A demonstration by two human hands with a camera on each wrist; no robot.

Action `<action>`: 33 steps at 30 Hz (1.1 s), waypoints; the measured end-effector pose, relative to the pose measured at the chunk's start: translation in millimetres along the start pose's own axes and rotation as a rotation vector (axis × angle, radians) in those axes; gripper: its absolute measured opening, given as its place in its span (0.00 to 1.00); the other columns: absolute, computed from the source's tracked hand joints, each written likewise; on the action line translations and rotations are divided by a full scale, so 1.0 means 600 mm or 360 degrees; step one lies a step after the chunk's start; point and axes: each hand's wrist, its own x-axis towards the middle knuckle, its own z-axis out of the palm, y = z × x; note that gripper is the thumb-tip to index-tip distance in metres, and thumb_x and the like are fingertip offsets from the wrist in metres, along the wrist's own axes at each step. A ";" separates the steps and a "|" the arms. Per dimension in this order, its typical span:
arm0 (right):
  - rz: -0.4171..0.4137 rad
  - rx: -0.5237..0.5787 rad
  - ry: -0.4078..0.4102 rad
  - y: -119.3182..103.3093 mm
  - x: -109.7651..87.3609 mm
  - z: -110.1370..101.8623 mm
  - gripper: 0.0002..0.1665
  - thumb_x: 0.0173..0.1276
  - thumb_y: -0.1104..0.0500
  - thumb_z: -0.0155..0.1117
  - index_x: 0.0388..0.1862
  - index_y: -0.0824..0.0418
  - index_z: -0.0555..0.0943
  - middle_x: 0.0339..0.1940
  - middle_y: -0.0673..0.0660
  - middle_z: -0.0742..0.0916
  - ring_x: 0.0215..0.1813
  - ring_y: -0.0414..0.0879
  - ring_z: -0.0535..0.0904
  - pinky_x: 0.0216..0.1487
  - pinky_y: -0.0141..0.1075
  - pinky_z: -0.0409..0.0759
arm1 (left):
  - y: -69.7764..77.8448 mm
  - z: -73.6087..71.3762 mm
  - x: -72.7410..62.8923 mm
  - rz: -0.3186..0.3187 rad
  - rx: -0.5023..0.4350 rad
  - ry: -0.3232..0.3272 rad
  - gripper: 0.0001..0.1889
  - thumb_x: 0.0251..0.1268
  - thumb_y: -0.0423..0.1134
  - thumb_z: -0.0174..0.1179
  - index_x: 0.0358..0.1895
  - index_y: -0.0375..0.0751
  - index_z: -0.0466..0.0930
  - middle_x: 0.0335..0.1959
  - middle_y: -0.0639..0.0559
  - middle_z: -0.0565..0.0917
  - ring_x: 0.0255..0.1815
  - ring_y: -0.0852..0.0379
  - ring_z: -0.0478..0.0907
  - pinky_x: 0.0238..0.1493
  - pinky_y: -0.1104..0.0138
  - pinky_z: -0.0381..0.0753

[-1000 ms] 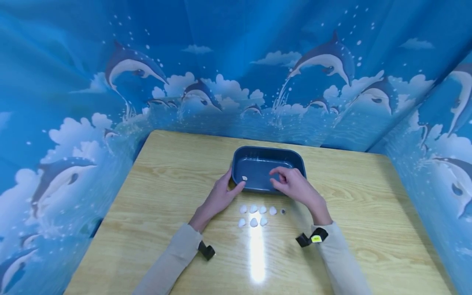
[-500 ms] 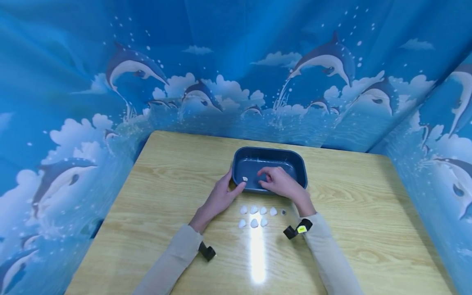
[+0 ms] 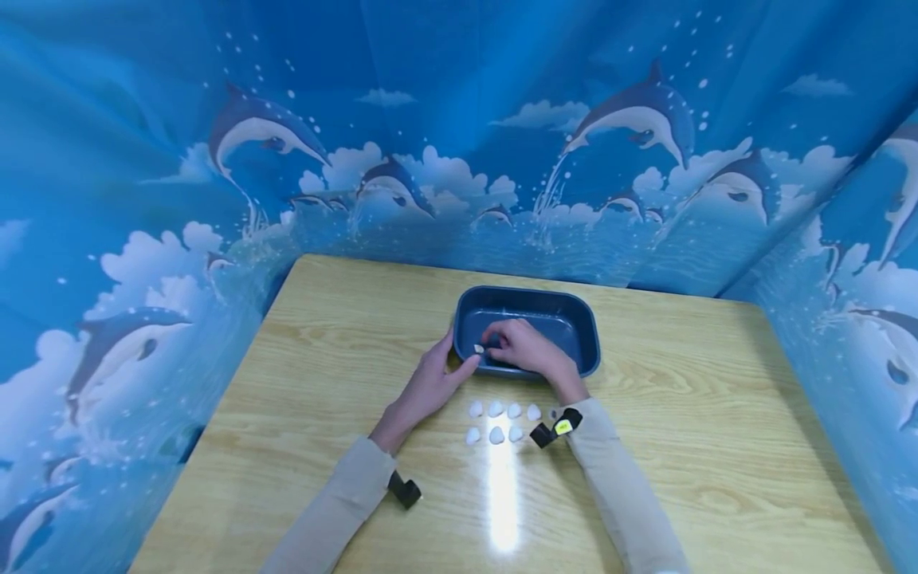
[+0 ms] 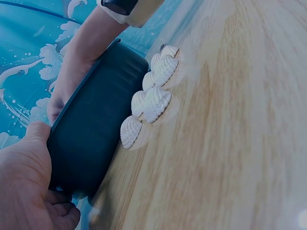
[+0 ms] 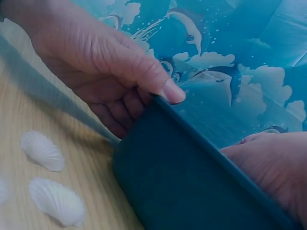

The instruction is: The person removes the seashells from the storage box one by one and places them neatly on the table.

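Note:
A dark blue rectangular basin (image 3: 584,319) sits toward the back of the wooden table. My left hand (image 3: 430,381) grips its near left corner, and in the right wrist view that thumb (image 5: 172,91) lies over the rim with the fingers against the wall. One small pale shell (image 3: 478,348) lies inside, in the near left part. My right hand (image 3: 527,348) reaches over the near wall into the basin, thumb and forefinger apart just right of that shell. In both wrist views the wall hides the right fingertips.
In front of the basin, several white ribbed seashells (image 3: 496,435) lie in two rows on the table (image 3: 344,319). A small dark-centred shell (image 3: 553,414) ends the back row, beside the right wrist's camera (image 3: 551,430). A dolphin-print curtain (image 3: 459,159) hangs behind.
My right hand has moved left inside the basin, from its right part to beside the small shell. My left hand keeps its grip on the corner.

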 end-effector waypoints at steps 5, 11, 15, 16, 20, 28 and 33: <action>-0.0038 0.0008 -0.0038 0.002 0.011 0.006 0.09 0.72 0.63 0.70 0.49 0.64 0.87 0.22 0.49 0.80 0.22 0.39 0.71 0.24 0.30 0.69 | 0.001 0.001 -0.001 -0.0007 0.0004 -0.0002 0.40 0.81 0.52 0.57 0.86 0.47 0.49 0.84 0.48 0.59 0.83 0.56 0.55 0.81 0.54 0.59; -0.0061 0.0018 -0.0076 0.001 0.019 0.008 0.09 0.72 0.63 0.70 0.49 0.63 0.88 0.27 0.51 0.85 0.24 0.38 0.74 0.26 0.30 0.72 | -0.001 0.001 0.000 -0.0002 0.0025 0.0001 0.41 0.81 0.53 0.56 0.86 0.48 0.47 0.85 0.48 0.57 0.84 0.56 0.53 0.82 0.55 0.58; -0.0085 0.0022 -0.0092 -0.001 0.022 0.009 0.08 0.72 0.63 0.70 0.47 0.63 0.88 0.29 0.52 0.86 0.25 0.38 0.74 0.28 0.30 0.74 | -0.001 -0.001 0.000 -0.0004 0.0043 -0.0003 0.41 0.81 0.56 0.55 0.87 0.49 0.46 0.85 0.50 0.56 0.84 0.57 0.52 0.82 0.55 0.58; -0.0086 0.0025 -0.0099 -0.002 0.022 0.009 0.08 0.72 0.62 0.70 0.47 0.62 0.88 0.29 0.52 0.86 0.25 0.38 0.74 0.28 0.30 0.74 | -0.001 -0.002 0.000 -0.0004 0.0042 -0.0004 0.41 0.81 0.56 0.55 0.87 0.49 0.45 0.85 0.50 0.56 0.84 0.58 0.52 0.82 0.55 0.58; -0.0065 0.0025 -0.0132 -0.003 0.021 0.006 0.05 0.73 0.61 0.70 0.45 0.60 0.88 0.24 0.50 0.83 0.23 0.38 0.72 0.25 0.30 0.70 | -0.002 -0.002 0.001 0.0001 0.0028 -0.0001 0.41 0.81 0.55 0.55 0.87 0.49 0.45 0.85 0.50 0.56 0.84 0.58 0.52 0.82 0.57 0.57; -0.0002 0.0025 -0.0147 0.005 0.008 -0.006 0.04 0.72 0.64 0.70 0.43 0.60 0.88 0.21 0.49 0.80 0.22 0.39 0.72 0.25 0.31 0.70 | -0.002 0.001 0.001 0.0034 -0.0004 -0.0004 0.40 0.82 0.49 0.57 0.86 0.45 0.46 0.85 0.46 0.57 0.84 0.53 0.54 0.82 0.55 0.59; 0.0039 0.0033 -0.0167 0.011 -0.002 -0.013 0.05 0.72 0.65 0.69 0.45 0.61 0.88 0.23 0.50 0.81 0.23 0.40 0.73 0.26 0.32 0.72 | -0.002 0.002 0.002 -0.0006 0.0019 0.0004 0.41 0.81 0.49 0.58 0.86 0.46 0.45 0.85 0.47 0.56 0.84 0.55 0.53 0.82 0.55 0.58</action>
